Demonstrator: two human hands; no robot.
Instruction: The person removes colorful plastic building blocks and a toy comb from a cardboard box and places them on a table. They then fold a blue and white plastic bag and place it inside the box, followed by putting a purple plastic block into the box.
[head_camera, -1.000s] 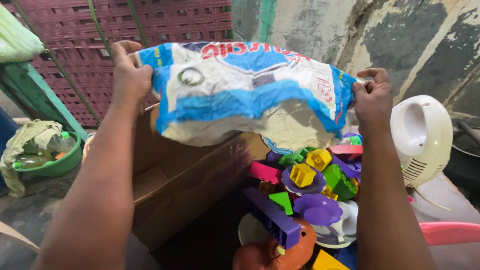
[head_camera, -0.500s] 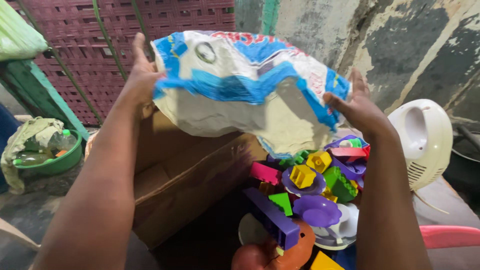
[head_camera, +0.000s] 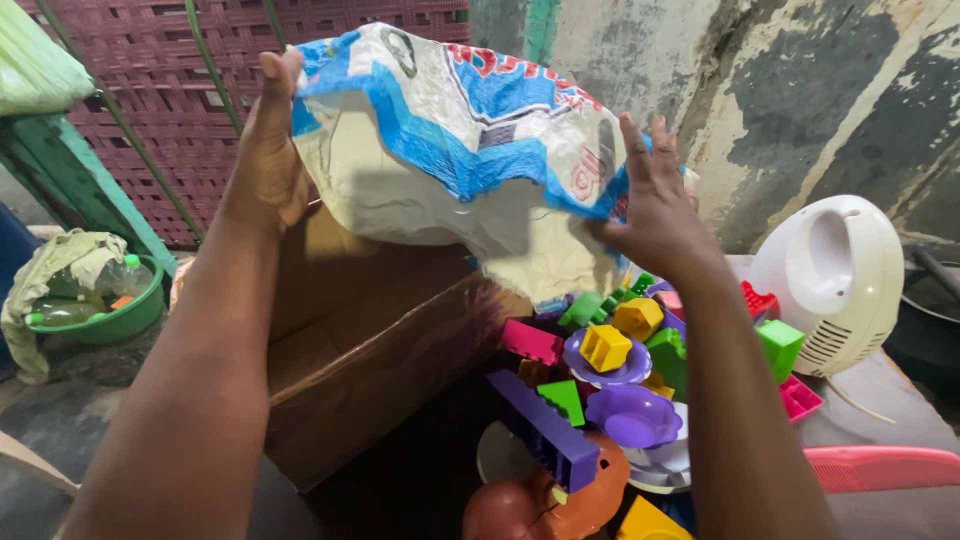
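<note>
I hold a crumpled white and blue woven sack (head_camera: 450, 150) up in the air with both hands. My left hand (head_camera: 268, 160) grips its left edge, thumb over the top. My right hand (head_camera: 650, 205) presses flat against the sack's right side with fingers spread. Under the sack lies a pile of colourful plastic toy blocks and small plates (head_camera: 610, 370): a purple long block (head_camera: 545, 430), yellow, green and pink pieces. A brown cardboard box (head_camera: 360, 350) stands open below the sack's left half.
A white plastic fan housing (head_camera: 835, 280) sits at the right by the stained wall. A green basin (head_camera: 95, 310) with bottles and a cloth is at the left. A maroon lattice panel (head_camera: 200, 80) stands behind. A pink plastic piece (head_camera: 880, 465) lies at lower right.
The sack has been lifted and tipped higher. My right hand let go of its pinched corner and now lies flat on the sack. More blocks show at the right.
</note>
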